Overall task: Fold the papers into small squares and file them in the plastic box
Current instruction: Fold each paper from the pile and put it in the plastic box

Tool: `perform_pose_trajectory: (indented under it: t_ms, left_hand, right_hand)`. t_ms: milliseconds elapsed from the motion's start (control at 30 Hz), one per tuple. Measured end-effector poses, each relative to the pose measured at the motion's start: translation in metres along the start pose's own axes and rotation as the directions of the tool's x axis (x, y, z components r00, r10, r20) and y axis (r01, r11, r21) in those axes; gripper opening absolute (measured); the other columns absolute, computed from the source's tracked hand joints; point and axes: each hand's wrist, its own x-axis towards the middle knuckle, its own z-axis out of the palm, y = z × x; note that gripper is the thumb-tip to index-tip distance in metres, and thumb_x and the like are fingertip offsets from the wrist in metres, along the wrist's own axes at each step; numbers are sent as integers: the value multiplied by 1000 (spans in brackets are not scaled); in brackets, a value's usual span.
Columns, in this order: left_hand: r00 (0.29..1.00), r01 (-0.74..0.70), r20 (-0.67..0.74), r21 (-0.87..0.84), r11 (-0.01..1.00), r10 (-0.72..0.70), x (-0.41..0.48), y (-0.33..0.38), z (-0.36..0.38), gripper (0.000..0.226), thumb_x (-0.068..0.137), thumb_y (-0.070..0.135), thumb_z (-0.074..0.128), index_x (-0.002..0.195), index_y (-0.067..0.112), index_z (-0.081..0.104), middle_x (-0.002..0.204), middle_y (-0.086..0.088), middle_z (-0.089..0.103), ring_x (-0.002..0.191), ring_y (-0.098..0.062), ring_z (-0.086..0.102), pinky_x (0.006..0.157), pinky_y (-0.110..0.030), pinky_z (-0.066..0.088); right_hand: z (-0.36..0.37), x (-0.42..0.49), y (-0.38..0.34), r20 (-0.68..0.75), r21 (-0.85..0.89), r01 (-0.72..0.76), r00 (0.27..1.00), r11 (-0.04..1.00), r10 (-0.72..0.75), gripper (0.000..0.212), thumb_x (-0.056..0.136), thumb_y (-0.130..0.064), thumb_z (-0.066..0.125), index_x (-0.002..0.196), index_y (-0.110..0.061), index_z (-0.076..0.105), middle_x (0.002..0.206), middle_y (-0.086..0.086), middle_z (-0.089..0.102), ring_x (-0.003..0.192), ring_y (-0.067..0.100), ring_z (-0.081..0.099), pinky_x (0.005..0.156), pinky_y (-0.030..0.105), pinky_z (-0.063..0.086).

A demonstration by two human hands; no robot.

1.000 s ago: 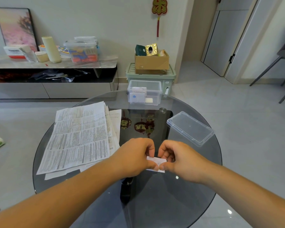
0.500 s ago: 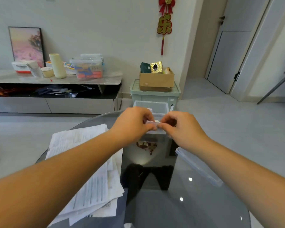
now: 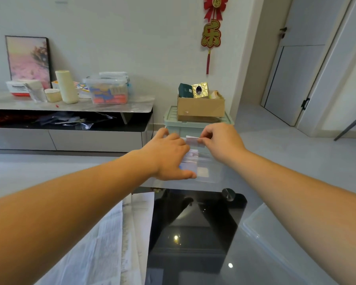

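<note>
**Folded paper held over the open plastic box at the table's far edge**

The clear plastic box [image 3: 211, 174] stands in the upper centre of the frame, right at the far rim of the round glass table [image 3: 245, 268]. Beyond that rim the floor drops away toward a green storage bin [image 3: 172, 117] with a cardboard box [image 3: 200, 108] on top. A low cabinet [image 3: 70, 103] runs along the wall in the upper left.

On the table, a stack of printed sheets [image 3: 111, 243] fills the lower left, its right edge lying beside a dark panel [image 3: 193, 227] that shows through the glass. The box's clear lid [image 3: 261, 229] lies in the lower right, partly under the right forearm. The panel's strip of glass separates the sheets from the lid.

Both arms reach straight forward, well extended. The right hand [image 3: 220, 140] is above the box's right half, with thumb and forefinger pinched on the small folded paper [image 3: 192, 140], which hangs over the box's open top. The left hand [image 3: 171, 155] covers the box's left end, palm down, with its fingers spread toward the far rim and its thumb stretched along the near wall. Whether it grips the box or only rests on it cannot be told. Under the held piece, folded papers [image 3: 191, 158] stand inside the box, beside the left hand.
</note>
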Motion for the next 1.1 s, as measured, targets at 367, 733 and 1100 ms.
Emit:
perform_pose_trajectory:
  t_ms: [367, 733, 1100]
  left_hand:
    - [990, 15, 138, -131, 991, 3, 22, 4, 4, 79, 81, 81, 51, 135, 22, 53, 147, 1, 42, 128, -20, 43, 117, -47, 18]
    - [994, 10, 112, -161, 987, 8, 22, 3, 9, 76, 81, 79, 53, 136, 26, 51, 135, 4, 52, 127, -19, 45, 117, -50, 12]
    - [993, 9, 119, -194, 981, 14, 20, 5, 6, 85, 83, 75, 56, 150, 26, 37, 142, 2, 46, 133, -20, 43, 121, -50, 6]
  right_hand:
    - [7, 10, -3, 75, -112, 3, 997, 994, 5, 20, 91, -20, 68, 73, -29, 66, 83, -5, 70, 83, 19, 65, 76, 38, 57]
    - [6, 9, -7, 97, -174, 9, 995, 985, 8, 18, 89, -24, 72, 75, -32, 65, 87, -6, 70, 85, 19, 64, 76, 36, 57]
    - [6, 14, -5, 186, -201, 44, 983, 979, -6, 20, 88, -15, 68, 86, -31, 80, 89, -8, 74, 85, 19, 66, 78, 37, 59]
